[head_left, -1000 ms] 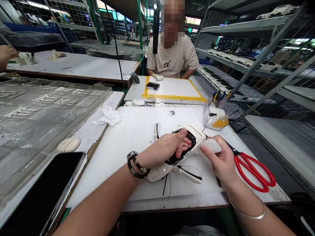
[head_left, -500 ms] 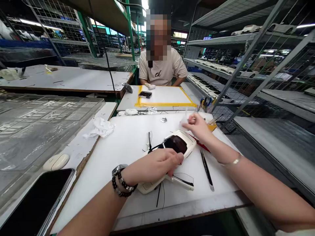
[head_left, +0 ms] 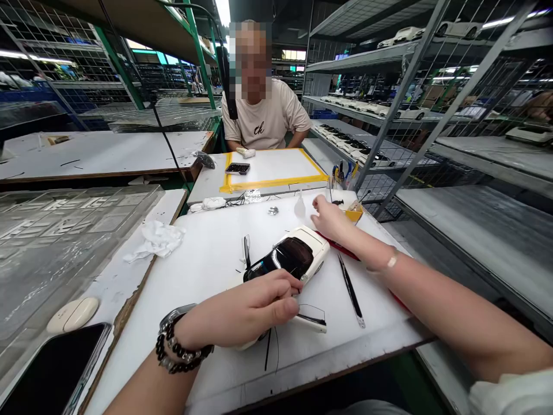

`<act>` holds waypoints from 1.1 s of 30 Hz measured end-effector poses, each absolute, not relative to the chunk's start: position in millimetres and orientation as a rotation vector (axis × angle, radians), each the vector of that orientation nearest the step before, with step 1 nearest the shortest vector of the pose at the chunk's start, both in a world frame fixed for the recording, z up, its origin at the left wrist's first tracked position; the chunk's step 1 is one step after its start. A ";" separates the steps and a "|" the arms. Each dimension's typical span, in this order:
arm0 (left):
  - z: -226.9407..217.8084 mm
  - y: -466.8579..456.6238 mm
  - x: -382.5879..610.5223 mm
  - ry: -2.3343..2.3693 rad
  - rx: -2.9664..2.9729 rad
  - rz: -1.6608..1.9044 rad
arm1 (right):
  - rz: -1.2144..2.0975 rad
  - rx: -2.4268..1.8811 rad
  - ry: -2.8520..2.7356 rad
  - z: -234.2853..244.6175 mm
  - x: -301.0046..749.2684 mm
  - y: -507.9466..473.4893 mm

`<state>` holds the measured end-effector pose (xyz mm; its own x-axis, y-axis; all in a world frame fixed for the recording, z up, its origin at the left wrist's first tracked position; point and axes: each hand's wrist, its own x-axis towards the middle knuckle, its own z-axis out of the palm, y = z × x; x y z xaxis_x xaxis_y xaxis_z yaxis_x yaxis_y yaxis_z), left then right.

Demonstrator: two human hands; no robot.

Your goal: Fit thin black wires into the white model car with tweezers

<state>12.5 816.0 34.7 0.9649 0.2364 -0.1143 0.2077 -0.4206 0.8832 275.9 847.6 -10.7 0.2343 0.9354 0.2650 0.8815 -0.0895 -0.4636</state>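
Note:
My left hand [head_left: 246, 311] is closed over the near end of a white model car [head_left: 302, 245] with a dark windscreen, which lies on the white worktable [head_left: 216, 259]. My right hand [head_left: 329, 218] is stretched out past the car, fingers loosely apart, beside a clear plastic box [head_left: 353, 211] holding something yellow. A small white translucent piece [head_left: 299, 206] stands just left of its fingertips, with a gap between. A loose white car door [head_left: 311, 319] lies by my left hand. Another thin part [head_left: 246, 248] lies left of the car.
A black tweezer-like tool [head_left: 352, 291] and red scissors [head_left: 341, 248] lie under my right forearm. Crumpled tissue [head_left: 155, 239], an earbud case [head_left: 72, 314], a phone [head_left: 52, 374] and clear trays [head_left: 64, 230] are on the left. Another person [head_left: 263, 118] sits opposite. Wire shelving [head_left: 410, 86] stands on the right.
My right hand left the car's front, rose and reached to the far right by the clear box, carrying the white piece there. My left hand slid back to the car's near end.

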 end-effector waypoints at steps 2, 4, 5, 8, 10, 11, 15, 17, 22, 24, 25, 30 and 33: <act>34.8 816.4 11.7 0.319 2.009 0.014 | 0.092 -1.956 -1.771 0.2 280.1 806.4; 35.1 816.8 10.7 0.318 1.996 -0.004 | 0.074 -1.860 -1.928 2.6 286.4 762.1; 35.5 817.0 10.1 0.317 1.991 -0.014 | -0.006 -1.707 -2.105 -0.4 289.9 741.6; 37.1 817.5 8.5 0.318 1.993 -0.051 | -0.230 -1.489 -2.437 -20.3 298.0 696.8; 38.5 817.9 7.8 0.319 1.997 -0.077 | -0.305 -1.493 -2.534 -34.3 299.8 683.8; 39.1 818.2 7.5 0.319 1.992 -0.087 | -0.323 -1.504 -2.556 -39.1 299.7 681.7; 40.5 820.0 6.3 0.307 1.957 -0.109 | -0.383 -1.455 -2.617 -40.3 297.5 687.8; 40.5 821.2 5.5 0.295 1.949 -0.109 | -0.396 -1.410 -2.608 -34.0 296.1 690.6; 41.4 824.8 3.6 0.265 1.936 -0.121 | 0.012 -1.253 -1.931 -29.9 274.5 685.2; 42.0 826.3 3.2 0.250 1.935 -0.150 | 0.282 -1.187 -1.454 -36.2 256.5 684.5; 42.3 826.9 3.0 0.242 1.935 -0.163 | 0.433 -1.160 -1.227 -40.0 246.8 685.5; 43.6 827.3 3.1 0.256 1.966 -0.191 | 1.015 -1.109 -0.665 -49.6 214.3 697.9; 43.8 825.1 3.6 0.284 2.003 -0.207 | 1.084 -1.105 -0.685 -47.8 212.0 700.7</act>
